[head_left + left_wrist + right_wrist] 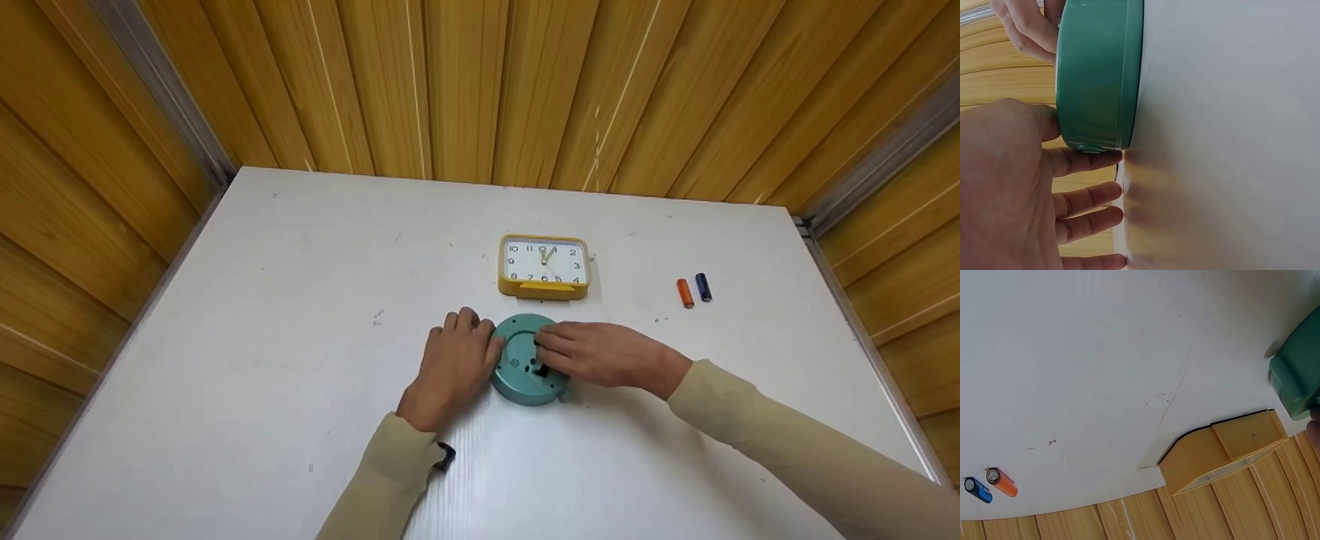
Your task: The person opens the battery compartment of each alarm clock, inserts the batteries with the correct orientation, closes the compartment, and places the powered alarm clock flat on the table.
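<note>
green clock [519,379] lay back-up at twelve. left hand [455,367], fingers unclenched, touched its nine o'clock rim; right hand [596,351] at three, grip untellable. probably battery-bay work; next move called for steadiness. farther, batteries [685,293] at two.

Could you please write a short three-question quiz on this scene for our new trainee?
1. True or false: in the head view, the orange battery and blue battery lie right of the yellow clock.
2. Fill in: the left hand and right hand both touch the ____ round case.
3. In the head view, where is the yellow clock? (a) beyond the round case (b) on top of it (c) under the left hand

Key: 1 true; 2 green; 3 a
</note>
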A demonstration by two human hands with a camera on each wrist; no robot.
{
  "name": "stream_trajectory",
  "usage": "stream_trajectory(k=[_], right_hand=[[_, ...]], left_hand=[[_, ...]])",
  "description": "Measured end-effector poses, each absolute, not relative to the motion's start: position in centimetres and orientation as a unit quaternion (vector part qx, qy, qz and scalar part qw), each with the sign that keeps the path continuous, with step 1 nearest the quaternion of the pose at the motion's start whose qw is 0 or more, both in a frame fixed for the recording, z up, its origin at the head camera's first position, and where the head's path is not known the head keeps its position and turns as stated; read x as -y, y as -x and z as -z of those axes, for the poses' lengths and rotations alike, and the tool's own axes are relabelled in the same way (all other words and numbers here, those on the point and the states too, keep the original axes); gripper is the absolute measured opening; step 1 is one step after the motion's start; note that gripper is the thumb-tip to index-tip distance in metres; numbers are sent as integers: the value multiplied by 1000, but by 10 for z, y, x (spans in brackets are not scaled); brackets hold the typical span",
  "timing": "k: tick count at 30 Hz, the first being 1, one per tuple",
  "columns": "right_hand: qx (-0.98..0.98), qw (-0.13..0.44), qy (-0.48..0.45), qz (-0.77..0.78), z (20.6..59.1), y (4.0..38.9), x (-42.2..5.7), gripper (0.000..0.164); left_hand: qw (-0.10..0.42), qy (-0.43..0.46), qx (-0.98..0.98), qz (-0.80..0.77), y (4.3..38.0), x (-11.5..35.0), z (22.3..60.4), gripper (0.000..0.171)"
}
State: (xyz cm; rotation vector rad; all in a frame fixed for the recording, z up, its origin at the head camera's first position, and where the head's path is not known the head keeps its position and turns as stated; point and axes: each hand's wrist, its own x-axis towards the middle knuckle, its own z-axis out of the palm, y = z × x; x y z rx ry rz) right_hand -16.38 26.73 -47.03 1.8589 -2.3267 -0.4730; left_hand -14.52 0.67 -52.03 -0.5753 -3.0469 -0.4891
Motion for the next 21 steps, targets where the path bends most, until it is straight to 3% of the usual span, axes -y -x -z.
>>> stream_trajectory(k=[21], right_hand=[[784,154,-595,84,478,160,-277,57]], left_hand=[[-10,180,972,153,146,-7,519,47]])
